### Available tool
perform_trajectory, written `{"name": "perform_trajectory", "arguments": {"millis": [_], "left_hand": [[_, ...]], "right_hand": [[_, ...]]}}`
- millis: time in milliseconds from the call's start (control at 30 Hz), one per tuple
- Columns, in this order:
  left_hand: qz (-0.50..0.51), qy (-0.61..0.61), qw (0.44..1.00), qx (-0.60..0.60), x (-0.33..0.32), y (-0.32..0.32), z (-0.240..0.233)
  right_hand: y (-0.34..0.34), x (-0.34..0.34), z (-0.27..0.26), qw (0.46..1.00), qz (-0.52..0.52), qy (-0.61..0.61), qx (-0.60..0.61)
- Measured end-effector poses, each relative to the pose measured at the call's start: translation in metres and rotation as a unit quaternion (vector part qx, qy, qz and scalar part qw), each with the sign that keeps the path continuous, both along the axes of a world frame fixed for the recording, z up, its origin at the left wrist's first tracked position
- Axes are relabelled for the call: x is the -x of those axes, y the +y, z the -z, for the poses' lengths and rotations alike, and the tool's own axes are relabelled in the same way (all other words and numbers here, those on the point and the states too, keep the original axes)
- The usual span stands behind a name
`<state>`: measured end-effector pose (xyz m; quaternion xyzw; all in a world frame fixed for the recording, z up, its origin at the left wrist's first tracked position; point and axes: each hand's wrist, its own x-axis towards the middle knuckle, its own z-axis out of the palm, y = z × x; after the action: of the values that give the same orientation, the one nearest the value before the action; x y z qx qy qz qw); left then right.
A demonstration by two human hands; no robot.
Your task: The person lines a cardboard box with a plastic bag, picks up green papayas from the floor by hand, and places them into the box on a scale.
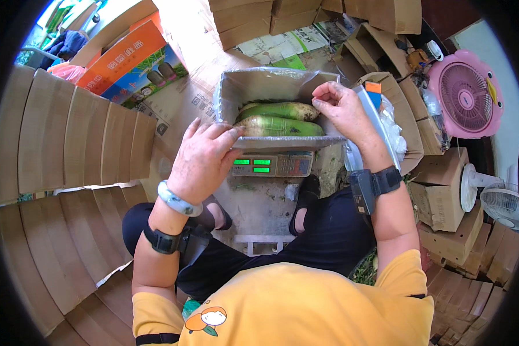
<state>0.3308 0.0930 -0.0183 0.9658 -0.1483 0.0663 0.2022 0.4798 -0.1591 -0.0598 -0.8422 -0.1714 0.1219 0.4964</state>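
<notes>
An open cardboard box (281,82) lined with clear plastic film stands before me. Inside lie several large green radishes (285,126), side by side, their pale ends streaked with soil. My left hand (207,151) rests at the box's near left corner, palm down, fingers over the rim by the nearest radish's pale end; whether it grips is hidden. Above the right end of the box is my right hand (335,106), thumb and forefinger almost together near the film's edge; I cannot tell if film is between them. Just this side of the box, a digital scale (285,165) shows green lit displays.
Cardboard boxes (65,134) stand in rows at the left. A pink fan (466,99) is at the right, beyond an open carton (411,125) with plastic bags. A stack of plastic sheets (382,123) lies beside my right forearm. My feet flank the scale's near side.
</notes>
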Motion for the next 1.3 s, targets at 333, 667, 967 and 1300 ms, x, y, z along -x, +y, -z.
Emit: {"name": "perform_trajectory", "arguments": {"millis": [333,667,967,1300], "left_hand": [[0.010,-0.001,1.000,0.003,-0.002,-0.003,0.006],[0.007,0.004,1.000,-0.001,-0.002,-0.004,0.006],[-0.001,0.021,1.000,-0.014,0.001,-0.003,0.001],[0.005,0.038,0.999,-0.013,0.002,-0.002,0.001]], "right_hand": [[-0.003,0.000,0.000,1.000,-0.004,-0.011,-0.009],[0.005,-0.003,0.008,1.000,-0.017,-0.004,0.005],[0.023,-0.006,0.012,0.995,-0.040,0.027,0.090],[0.040,-0.015,0.035,0.938,-0.117,-0.037,0.325]]}}
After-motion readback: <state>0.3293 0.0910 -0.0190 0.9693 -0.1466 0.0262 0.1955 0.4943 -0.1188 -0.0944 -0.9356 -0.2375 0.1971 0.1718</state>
